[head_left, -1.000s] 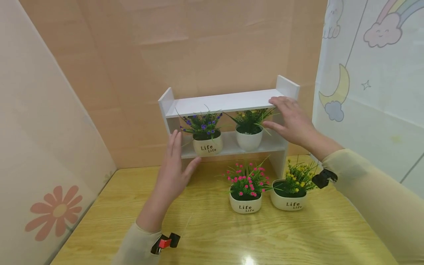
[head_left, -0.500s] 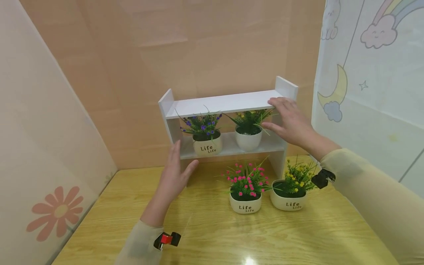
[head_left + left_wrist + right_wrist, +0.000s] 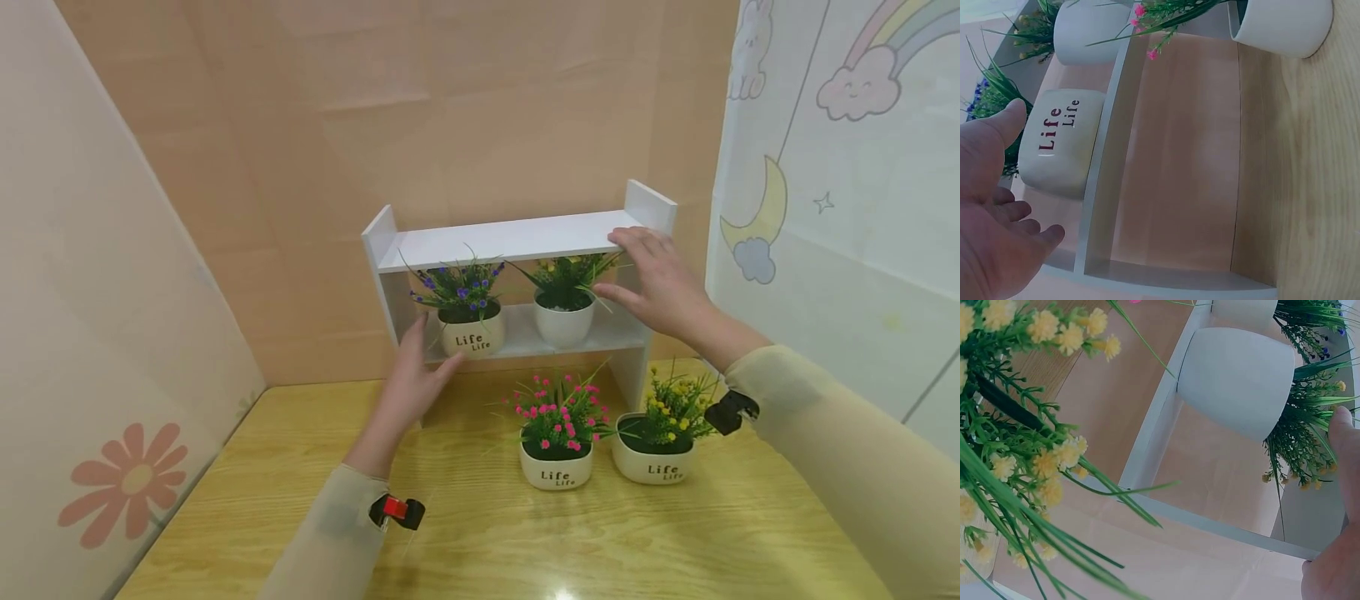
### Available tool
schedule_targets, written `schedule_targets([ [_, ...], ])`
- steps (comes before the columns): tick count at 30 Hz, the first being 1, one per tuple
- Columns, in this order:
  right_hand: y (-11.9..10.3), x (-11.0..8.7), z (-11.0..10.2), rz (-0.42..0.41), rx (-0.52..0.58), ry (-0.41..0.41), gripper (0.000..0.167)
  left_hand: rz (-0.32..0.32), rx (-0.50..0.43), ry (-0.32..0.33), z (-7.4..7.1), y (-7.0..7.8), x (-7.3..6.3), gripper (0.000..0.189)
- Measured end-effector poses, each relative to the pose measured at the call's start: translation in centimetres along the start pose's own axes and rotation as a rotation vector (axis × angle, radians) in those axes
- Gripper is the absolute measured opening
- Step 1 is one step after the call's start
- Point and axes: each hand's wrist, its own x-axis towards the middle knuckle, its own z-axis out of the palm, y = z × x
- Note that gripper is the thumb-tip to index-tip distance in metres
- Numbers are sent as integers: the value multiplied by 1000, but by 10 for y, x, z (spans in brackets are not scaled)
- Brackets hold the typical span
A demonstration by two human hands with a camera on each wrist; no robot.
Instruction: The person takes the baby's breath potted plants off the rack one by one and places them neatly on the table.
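A white two-tier shelf (image 3: 510,237) stands at the back of the wooden table. On its lower board sit a "Life" pot with purple flowers (image 3: 472,335) and a plain white-sided pot with small yellow flowers (image 3: 564,325). My left hand (image 3: 412,379) is spread at the left of the purple-flower pot. In the left wrist view, the thumb (image 3: 1011,119) is close to that plant's leaves and the other fingers stay apart from the pot. My right hand (image 3: 663,279) rests its fingertips on the top board's right end, its thumb lower, near the yellow plant's leaves.
In front of the shelf, a pink-flowered pot (image 3: 555,467) and a yellow-flowered pot (image 3: 654,462) stand side by side on the table (image 3: 300,467). An orange-tan cloth hangs behind, and printed cloths hang at both sides.
My left hand first drops slightly, then moves right and forward toward the purple-flower pot. My right hand keeps its place on the shelf, and the pots stand where they were.
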Motion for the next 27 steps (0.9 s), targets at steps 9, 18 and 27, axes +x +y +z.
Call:
schedule_targets([
  [9, 2, 0, 1, -5, 1, 11, 81, -92, -71, -31, 5, 3, 27, 109],
  [18, 2, 0, 5, -17, -2, 16, 80, -96, -98, -48, 10, 4, 41, 106],
  [27, 3, -1, 4, -2, -13, 14, 81, -78, -115, -64, 12, 4, 50, 86],
])
